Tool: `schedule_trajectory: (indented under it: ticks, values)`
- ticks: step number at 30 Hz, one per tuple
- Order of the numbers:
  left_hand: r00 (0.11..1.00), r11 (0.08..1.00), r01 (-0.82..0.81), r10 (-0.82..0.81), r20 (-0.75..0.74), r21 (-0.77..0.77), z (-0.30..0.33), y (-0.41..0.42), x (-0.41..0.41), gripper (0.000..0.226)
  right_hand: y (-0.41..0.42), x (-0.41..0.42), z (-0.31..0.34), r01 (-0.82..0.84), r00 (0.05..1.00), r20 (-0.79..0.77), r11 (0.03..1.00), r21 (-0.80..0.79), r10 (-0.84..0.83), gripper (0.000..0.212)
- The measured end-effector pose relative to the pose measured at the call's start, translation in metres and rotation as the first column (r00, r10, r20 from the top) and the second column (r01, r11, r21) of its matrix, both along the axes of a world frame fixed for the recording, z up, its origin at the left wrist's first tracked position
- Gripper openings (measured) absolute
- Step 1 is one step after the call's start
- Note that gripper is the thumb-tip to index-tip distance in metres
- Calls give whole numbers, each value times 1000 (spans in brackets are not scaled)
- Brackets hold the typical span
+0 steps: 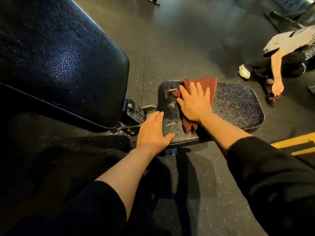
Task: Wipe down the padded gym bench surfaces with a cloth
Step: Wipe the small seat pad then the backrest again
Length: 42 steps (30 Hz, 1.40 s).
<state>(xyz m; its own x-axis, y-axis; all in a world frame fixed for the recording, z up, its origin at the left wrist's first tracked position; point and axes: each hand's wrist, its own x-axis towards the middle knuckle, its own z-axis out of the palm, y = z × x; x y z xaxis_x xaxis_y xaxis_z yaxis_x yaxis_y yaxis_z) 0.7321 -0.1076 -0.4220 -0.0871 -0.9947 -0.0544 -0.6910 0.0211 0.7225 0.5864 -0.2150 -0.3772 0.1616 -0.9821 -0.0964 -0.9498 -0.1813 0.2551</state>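
A dark blue padded seat pad (238,106) lies in the middle of the view, its surface speckled with wet drops. My right hand (194,103) presses flat, fingers straight, on a crumpled dark red cloth (207,84) at the pad's left half. On the pad's near left corner rests my left hand (151,133), its fingers straight over the edge and its thumb on top. The inclined backrest pad (56,65), also dark blue and textured, fills the upper left.
A metal hinge bracket (136,114) with numbered holes joins the two pads. Speckled rubber floor surrounds the bench. Another person (288,57) crouches at the right, a hand on the floor. Yellow bars (293,142) lie at the right edge.
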Motion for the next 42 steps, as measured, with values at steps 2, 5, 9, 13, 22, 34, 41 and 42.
schedule_trajectory:
  ticks: [2, 5, 9, 13, 22, 34, 41, 42]
  values:
    - [1000, 1000, -6, 6, -30, 10, 0, 1, 1, 83, -16, 9, -4, 32, 999, 12, 999, -9, -32, 57]
    - [997, 1000, -30, 30, -72, 10, -1, 0, 7, 73, 16, 11, -6, -89, 995, 42, 996, -29, 90, 56]
    - [992, 996, -73, 76, -96, 42, -2, -3, 19, 59, 69, 0, -10, -232, 972, 36, 973, -14, 232, 56]
    - [992, 994, -65, 73, -99, 84, -1, -3, 21, 63, 7, 19, -12, -138, 990, -29, 990, 22, 139, 56]
    - [977, 985, -96, 120, -174, 142, 4, 0, 29, 53, 71, 28, -22, -335, 940, 77, 942, 25, 332, 60]
    - [971, 985, -121, 142, -190, 121, -2, -3, 28, 68, 27, 50, -25, -337, 941, 42, 940, 43, 336, 51]
    - [981, 974, -80, 115, -155, 214, -6, -3, 31, 76, -7, 50, -30, -270, 963, 12, 961, 60, 269, 51]
    - [981, 974, -81, 116, -156, 211, -5, -2, 29, 74, -26, 57, -31, -215, 977, 13, 975, 52, 214, 52]
